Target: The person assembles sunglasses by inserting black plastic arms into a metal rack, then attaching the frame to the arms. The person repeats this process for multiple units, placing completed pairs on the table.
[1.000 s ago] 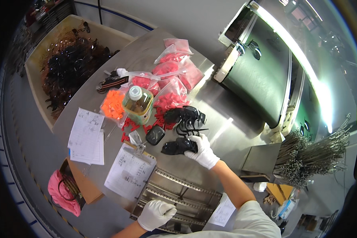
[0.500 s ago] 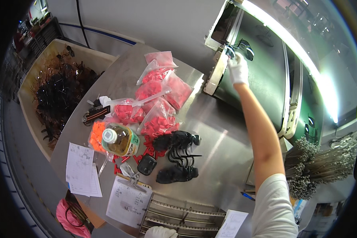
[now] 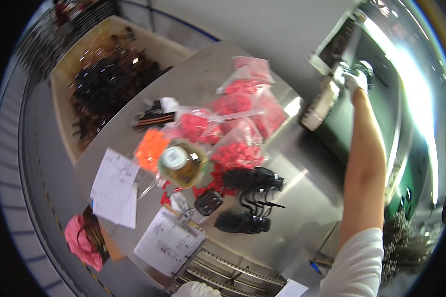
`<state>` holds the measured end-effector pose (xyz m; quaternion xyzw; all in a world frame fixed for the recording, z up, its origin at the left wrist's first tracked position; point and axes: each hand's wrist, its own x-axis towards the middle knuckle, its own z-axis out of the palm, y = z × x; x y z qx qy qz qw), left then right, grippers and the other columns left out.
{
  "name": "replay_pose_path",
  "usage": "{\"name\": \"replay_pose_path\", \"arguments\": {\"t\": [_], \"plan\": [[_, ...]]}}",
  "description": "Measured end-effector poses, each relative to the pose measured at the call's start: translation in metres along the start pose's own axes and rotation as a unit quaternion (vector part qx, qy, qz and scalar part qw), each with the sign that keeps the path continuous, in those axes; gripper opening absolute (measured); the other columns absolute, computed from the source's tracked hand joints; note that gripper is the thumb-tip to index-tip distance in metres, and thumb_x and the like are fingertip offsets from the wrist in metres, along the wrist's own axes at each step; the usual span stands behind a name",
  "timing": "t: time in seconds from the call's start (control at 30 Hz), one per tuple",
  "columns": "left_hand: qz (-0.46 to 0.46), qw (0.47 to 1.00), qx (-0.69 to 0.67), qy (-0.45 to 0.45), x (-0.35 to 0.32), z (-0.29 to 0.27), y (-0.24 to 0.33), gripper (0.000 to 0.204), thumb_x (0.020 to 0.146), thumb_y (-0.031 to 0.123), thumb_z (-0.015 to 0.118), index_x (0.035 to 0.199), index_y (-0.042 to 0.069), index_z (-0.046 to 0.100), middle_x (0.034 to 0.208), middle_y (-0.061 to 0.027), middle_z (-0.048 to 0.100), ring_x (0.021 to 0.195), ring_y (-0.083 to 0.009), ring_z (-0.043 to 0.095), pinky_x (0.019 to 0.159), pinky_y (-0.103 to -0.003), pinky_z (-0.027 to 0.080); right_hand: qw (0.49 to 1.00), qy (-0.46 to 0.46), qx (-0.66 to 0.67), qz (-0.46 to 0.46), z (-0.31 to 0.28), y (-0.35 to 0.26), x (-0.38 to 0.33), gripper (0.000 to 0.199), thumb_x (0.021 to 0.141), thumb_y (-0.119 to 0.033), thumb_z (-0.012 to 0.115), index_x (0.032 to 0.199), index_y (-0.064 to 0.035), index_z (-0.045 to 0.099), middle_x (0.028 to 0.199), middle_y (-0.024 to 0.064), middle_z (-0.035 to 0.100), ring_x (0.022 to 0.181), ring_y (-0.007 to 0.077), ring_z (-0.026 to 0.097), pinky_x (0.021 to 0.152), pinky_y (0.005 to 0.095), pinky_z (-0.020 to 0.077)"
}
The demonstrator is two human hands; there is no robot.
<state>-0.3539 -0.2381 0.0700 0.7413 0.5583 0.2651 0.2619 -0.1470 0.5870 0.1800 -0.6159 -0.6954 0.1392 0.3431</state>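
Note:
Stretched far to the upper right, my right hand (image 3: 356, 81) wears a white glove. Its fingers are closed on a pair of dark sunglasses (image 3: 365, 69) at the end of a green conveyor belt (image 3: 332, 141); motion blurs the grip. My left hand (image 3: 198, 290), also gloved in white, barely shows at the bottom edge beside a metal rack (image 3: 233, 267), with its fingers hidden. Two stacks of folded black sunglasses, one upper (image 3: 252, 179) and one lower (image 3: 243, 222), lie on the steel table (image 3: 302, 208) between my hands.
Bags of red parts (image 3: 238, 143), a bag of orange parts (image 3: 151, 148), a bottle (image 3: 183, 161) and a black case (image 3: 208, 202) crowd the table. A clipboard (image 3: 168, 242) and paper sheets (image 3: 114, 183) lie nearer. Left stands a bin (image 3: 62, 106) heaped with glasses.
The whole view has shifted, so the table things appear further right. My right hand is still at the belt's end with the sunglasses; my left stays low by the rack.

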Motion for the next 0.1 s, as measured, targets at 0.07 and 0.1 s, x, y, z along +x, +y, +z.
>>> {"name": "replay_pose_path", "arguments": {"t": [0.07, 0.1], "plan": [[-0.043, 0.993, -0.048, -0.102, -0.01, 0.014, -0.001, 0.013, 0.085, 0.035, 0.065, 0.085, 0.022, 0.062, 0.074, -0.0018, 0.057, 0.072, -0.0234, 0.061, 0.065, -0.041, 0.048, 0.983, 0.111, 0.124, -0.083, 0.003, -0.002, -0.003, 0.058, 0.08, -0.012, 0.076, 0.134, -0.0049, 0.058, 0.109, 0.0113, 0.069, 0.099, 0.0159, 0.067, 0.085, 0.0318, 0.0553], [-0.027, 0.994, -0.062, -0.086, -0.002, 0.002, 0.001, 0.017, 0.085, 0.032, 0.072, 0.091, 0.017, 0.066, 0.074, -0.0025, 0.062, 0.069, -0.0245, 0.064, 0.063, -0.04, 0.05, 0.982, 0.093, 0.138, -0.095, 0.027, -0.029, -0.003, 0.058, 0.08, -0.012, 0.076, 0.134, -0.0049, 0.058, 0.109, 0.0113, 0.069, 0.099, 0.0159, 0.067, 0.085, 0.0318, 0.0553]]}}
